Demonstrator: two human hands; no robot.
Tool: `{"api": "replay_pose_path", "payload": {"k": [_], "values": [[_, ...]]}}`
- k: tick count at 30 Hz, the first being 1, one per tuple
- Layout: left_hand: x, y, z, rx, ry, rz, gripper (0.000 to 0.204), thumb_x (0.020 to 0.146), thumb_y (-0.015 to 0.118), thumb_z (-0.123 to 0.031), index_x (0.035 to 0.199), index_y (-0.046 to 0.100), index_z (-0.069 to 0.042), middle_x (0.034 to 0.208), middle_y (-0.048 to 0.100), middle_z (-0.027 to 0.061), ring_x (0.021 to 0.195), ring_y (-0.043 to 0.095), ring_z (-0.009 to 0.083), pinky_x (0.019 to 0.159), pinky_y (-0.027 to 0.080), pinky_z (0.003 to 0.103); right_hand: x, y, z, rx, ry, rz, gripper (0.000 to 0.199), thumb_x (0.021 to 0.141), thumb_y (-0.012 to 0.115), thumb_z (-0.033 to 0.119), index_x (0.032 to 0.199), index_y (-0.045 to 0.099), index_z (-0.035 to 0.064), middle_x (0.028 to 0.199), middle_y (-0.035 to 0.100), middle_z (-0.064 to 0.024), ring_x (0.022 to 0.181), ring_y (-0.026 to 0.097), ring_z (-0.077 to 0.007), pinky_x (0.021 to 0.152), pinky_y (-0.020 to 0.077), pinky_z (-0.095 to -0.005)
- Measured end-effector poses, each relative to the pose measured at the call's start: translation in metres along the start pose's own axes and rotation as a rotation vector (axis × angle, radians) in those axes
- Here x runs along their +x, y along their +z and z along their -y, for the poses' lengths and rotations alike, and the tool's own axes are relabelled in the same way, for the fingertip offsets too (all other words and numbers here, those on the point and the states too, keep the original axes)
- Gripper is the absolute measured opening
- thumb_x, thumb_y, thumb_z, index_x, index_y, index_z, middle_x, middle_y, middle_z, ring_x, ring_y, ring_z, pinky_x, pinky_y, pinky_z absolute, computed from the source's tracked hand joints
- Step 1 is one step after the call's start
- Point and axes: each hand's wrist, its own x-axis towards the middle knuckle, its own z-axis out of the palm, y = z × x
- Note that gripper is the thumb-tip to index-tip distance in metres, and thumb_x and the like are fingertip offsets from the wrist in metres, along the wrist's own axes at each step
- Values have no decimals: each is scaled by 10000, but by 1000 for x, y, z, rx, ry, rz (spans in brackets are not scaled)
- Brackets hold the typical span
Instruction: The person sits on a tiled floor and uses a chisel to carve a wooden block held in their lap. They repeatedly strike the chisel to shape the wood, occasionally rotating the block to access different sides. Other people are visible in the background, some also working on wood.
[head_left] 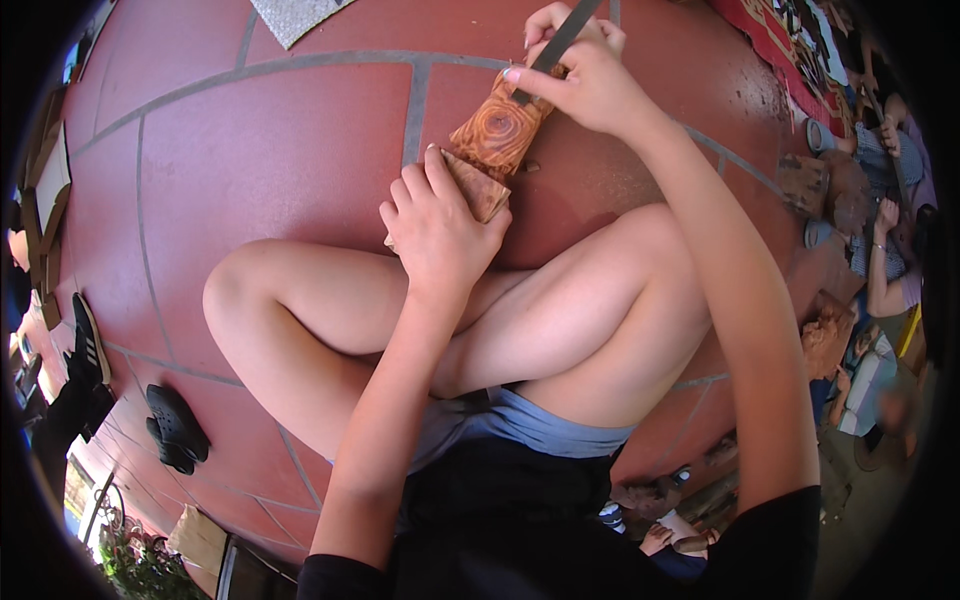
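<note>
A carved reddish-brown wooden block (497, 132) with swirling grain lies on the red tiled floor (270, 160) in front of my crossed bare legs. My left hand (437, 228) grips the block's near end and holds it against the floor. My right hand (578, 72) is closed around a flat metal file or chisel (562, 40), whose lower end rests on the far top of the block. The tool's upper end runs out of view at the top edge.
Black shoes (175, 428) lie on the floor at lower left, with another dark shoe (90, 342) further left. Other people sit at the right rim near brown carved wooden pieces (830, 190). A grey mat corner (295, 15) shows at the top.
</note>
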Motion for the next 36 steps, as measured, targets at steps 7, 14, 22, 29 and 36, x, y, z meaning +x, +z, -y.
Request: {"api": "replay_pose_path", "payload": {"k": [7,14,22,29,36], "values": [[-1,3,2,19,6,-18,886,615,845,-411,1301,485,20,1091,559,152,1005,573,325,857,454,445,3,8,-6,41,-35,-41,261,794,783,354,762,683,115,1048,588,26,1096,506,-178,993,242,-425],[-2,4,2,31,-10,-7,896,617,846,-422,1306,482,19,1099,561,155,1011,574,333,872,451,447,2,11,3,79,19,87,290,800,784,388,750,673,125,1038,577,57,1112,502,-160,996,231,-428],[-2,5,-1,25,6,-30,895,628,841,-440,1304,488,27,1093,556,163,1025,572,347,884,452,453,5,2,-7,145,49,127,332,788,789,440,760,694,123,1045,582,45,1144,475,-182,1006,222,-427],[-1,6,-3,60,7,-7,892,642,829,-443,1309,484,38,1088,550,168,1020,566,349,878,455,451,11,-8,-50,93,188,114,351,799,765,474,822,732,126,1095,599,31,1155,480,-201,1005,229,-416],[0,6,-5,54,47,-34,884,662,821,-461,1293,484,58,1085,557,185,1033,574,370,889,460,466,8,-2,-46,240,249,103,388,801,756,508,856,738,125,1174,566,14,1207,444,-207,1040,202,-419]]}}
